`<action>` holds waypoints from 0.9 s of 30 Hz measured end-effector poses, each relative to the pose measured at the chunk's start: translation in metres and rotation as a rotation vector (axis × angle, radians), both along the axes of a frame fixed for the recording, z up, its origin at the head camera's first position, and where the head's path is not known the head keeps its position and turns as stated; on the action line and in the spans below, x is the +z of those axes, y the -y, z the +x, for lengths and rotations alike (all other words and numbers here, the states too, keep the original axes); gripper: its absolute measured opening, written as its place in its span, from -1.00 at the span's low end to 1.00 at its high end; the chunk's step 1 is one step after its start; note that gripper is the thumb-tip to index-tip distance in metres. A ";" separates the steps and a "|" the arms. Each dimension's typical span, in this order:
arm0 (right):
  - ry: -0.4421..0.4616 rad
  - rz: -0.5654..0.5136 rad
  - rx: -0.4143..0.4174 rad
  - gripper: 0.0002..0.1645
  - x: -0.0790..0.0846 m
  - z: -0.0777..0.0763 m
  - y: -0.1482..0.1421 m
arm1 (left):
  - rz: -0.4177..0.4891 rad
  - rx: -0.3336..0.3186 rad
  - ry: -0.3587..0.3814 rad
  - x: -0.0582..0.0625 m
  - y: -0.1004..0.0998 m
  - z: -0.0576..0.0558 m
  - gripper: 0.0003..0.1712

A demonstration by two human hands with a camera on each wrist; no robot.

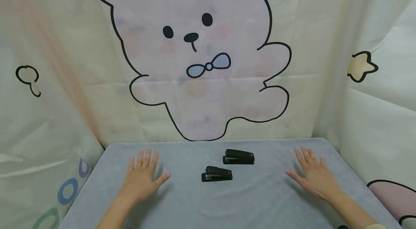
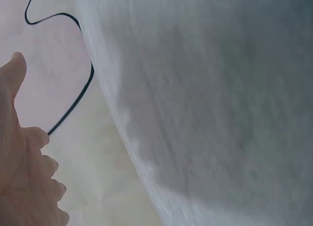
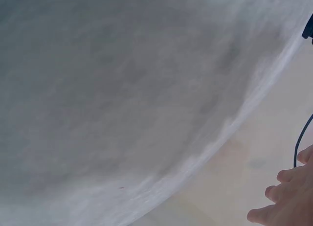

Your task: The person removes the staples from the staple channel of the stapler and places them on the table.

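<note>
Two black staplers lie on the grey-blue cloth of the table (image 1: 182, 207). The nearer stapler (image 1: 217, 174) is left of and in front of the farther stapler (image 1: 238, 156). To their left, my left hand (image 1: 142, 178) is held over the cloth with fingers spread and nothing in it. My right hand (image 1: 314, 176) is spread the same way at the right, also holding nothing. In the left wrist view the left hand (image 2: 24, 167) shows at the left edge. The right wrist view has the fingers of the right hand (image 3: 288, 196) at lower right and part of a black stapler (image 3: 308, 29) at the right edge.
Behind the table's back edge hangs a pale curtain (image 1: 302, 106) printed with a bear-like figure. More printed cloth closes off the left side (image 1: 39, 128) and the right side (image 1: 380, 131).
</note>
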State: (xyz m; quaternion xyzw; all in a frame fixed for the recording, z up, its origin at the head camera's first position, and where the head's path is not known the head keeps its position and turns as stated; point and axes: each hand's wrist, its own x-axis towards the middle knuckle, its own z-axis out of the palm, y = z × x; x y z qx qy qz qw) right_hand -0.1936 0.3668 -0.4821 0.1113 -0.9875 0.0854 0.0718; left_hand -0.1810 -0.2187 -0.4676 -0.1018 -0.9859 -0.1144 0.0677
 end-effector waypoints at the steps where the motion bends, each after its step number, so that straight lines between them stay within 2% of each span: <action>1: -0.001 0.004 0.002 0.18 0.001 0.001 0.002 | -0.002 -0.006 0.003 -0.001 -0.002 0.000 0.09; 12: -0.028 -0.020 0.032 0.19 0.011 0.001 0.030 | -0.023 -0.076 0.026 -0.001 -0.027 0.000 0.09; 20: -0.032 -0.043 0.074 0.19 0.016 0.003 0.051 | -0.018 -0.135 0.028 -0.008 -0.044 0.001 0.09; 27: -0.042 -0.046 0.109 0.18 0.017 0.007 0.071 | 0.023 -0.175 0.046 -0.009 -0.059 0.003 0.08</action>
